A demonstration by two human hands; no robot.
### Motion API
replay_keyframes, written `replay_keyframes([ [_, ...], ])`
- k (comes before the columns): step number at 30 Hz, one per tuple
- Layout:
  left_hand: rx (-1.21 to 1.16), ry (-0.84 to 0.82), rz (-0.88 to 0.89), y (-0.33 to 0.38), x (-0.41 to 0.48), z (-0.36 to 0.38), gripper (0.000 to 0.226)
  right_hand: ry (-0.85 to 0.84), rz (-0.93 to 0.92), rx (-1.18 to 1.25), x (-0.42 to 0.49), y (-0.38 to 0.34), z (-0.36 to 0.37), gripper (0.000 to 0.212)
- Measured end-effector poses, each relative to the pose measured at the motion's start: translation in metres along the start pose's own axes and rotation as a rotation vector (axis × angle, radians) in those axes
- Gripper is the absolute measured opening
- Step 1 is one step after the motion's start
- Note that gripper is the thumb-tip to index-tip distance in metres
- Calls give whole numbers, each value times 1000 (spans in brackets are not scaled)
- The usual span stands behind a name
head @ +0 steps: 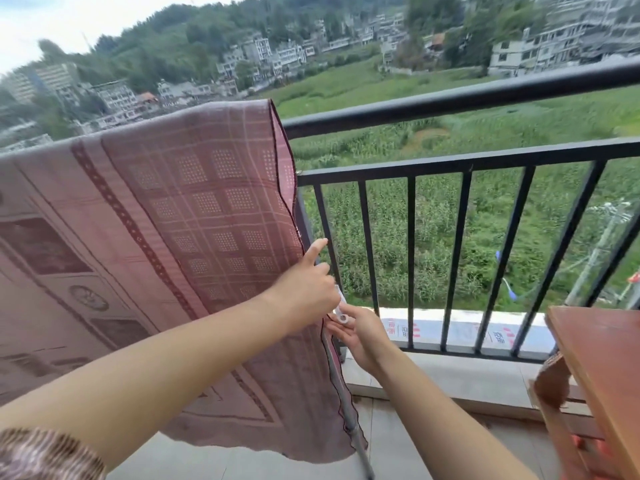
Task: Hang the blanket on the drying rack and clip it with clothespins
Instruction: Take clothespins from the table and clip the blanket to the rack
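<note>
A pink-brown patterned blanket [180, 216] hangs draped over the drying rack, whose grey leg [341, 393] shows along the blanket's right edge. My left hand [306, 282] is at that edge with the index finger pointing up and the other fingers curled on the top of a white clothespin [341, 308]. My right hand [360, 332] holds the clothespin's lower end from below, just right of the blanket's edge. Whether the clothespin grips the fabric is hidden by my hands.
A black metal balcony railing [450, 161] runs behind the blanket and to the right. A reddish wooden table [602, 358] stands at the right edge, with a wooden chair part below it. The tiled balcony floor [415, 445] lies underneath.
</note>
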State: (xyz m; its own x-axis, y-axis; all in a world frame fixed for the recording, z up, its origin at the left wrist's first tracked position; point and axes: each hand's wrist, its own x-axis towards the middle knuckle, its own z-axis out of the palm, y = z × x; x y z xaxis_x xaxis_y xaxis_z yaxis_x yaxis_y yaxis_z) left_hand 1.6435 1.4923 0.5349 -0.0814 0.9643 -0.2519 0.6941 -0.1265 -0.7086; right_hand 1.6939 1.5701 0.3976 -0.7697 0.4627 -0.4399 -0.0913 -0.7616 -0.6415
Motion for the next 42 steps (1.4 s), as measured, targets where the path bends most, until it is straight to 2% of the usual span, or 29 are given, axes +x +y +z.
replay_keyframes([
  [7,-79,51,-42,-2,3,-15,27,100,37,-18,1,-12,-17,14],
  [18,-119,163,-84,1,15,-31,31,91,-16,-81,-16,-44,-43,8],
  [22,-107,65,-104,2,17,-24,28,71,23,-280,-18,-28,-46,9],
  [29,-49,-47,-144,4,15,-15,21,61,122,-276,-18,13,-46,32],
  [33,-22,-53,-138,2,15,-21,23,113,107,-125,-14,31,-26,10],
  [37,4,-78,-122,-3,17,-30,25,165,40,-56,-9,30,-23,17],
  [39,34,-67,-110,-8,17,-32,23,231,-2,-85,-3,25,-32,29],
  [42,62,-43,-98,-17,14,-35,21,246,1,-137,-1,16,-38,20],
])
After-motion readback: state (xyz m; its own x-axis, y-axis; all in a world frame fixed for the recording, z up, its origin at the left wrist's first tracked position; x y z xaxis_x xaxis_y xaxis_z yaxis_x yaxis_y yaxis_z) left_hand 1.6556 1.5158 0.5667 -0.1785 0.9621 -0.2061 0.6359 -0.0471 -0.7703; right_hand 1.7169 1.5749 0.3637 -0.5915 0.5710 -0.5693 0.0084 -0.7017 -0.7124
